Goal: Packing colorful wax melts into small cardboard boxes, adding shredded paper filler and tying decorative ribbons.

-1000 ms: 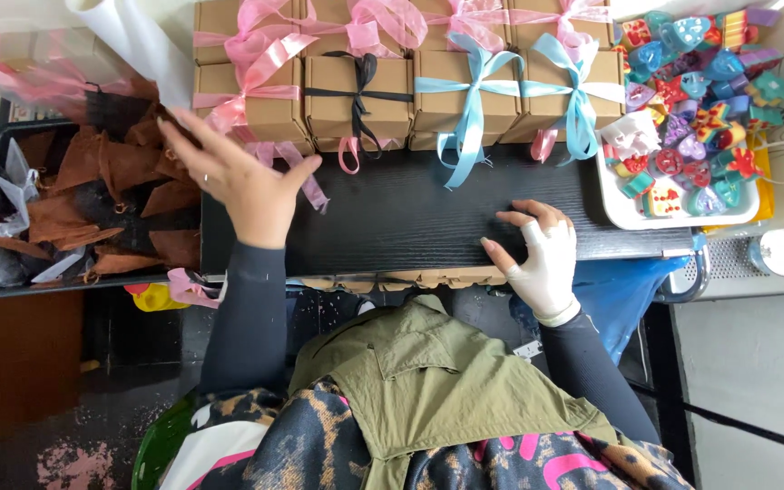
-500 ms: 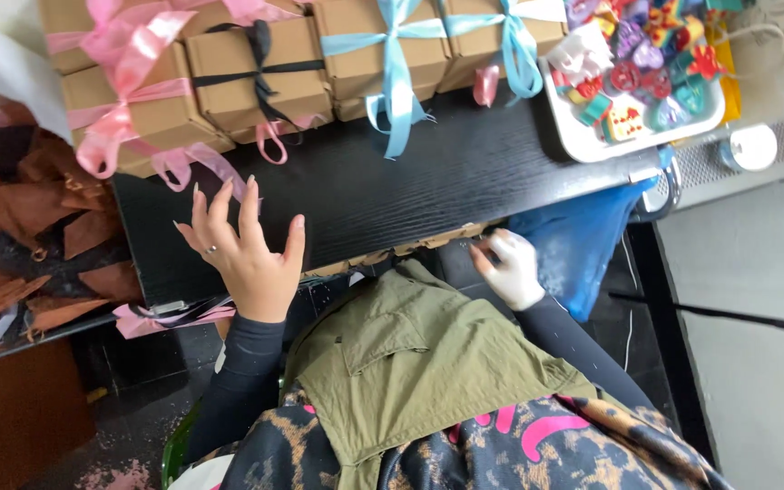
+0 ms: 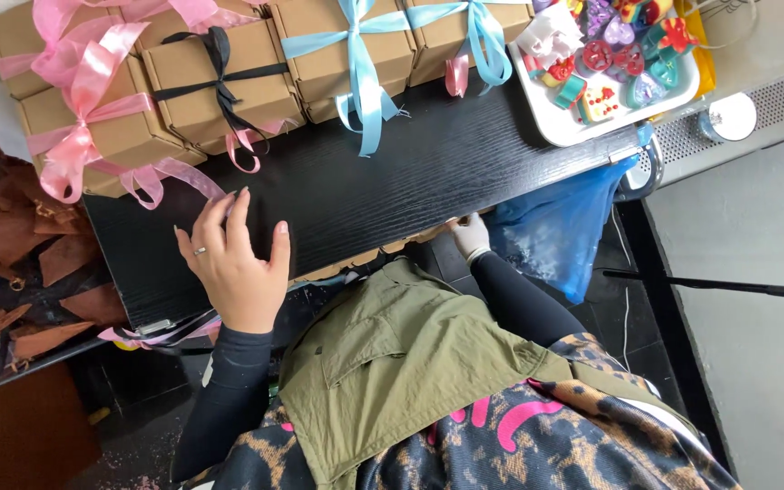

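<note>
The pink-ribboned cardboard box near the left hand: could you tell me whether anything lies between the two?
Nothing visible does. The left hand rests open on the black table, its fingertips at the loose pink ribbon tail trailing from the pink-ribboned cardboard box; only that ribbon lies between.

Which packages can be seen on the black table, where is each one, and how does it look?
Brown cardboard boxes with pink satin ribbons: far left, stacked.
Brown cardboard box with black ribbon bow: left of middle, rectangular.
Brown cardboard boxes with light blue ribbons: far middle, side by side.
White rectangular tray of small colourful shapes: far right corner.
Blue plastic bag: hanging below the table's right end, beside the gloved right hand.
</note>
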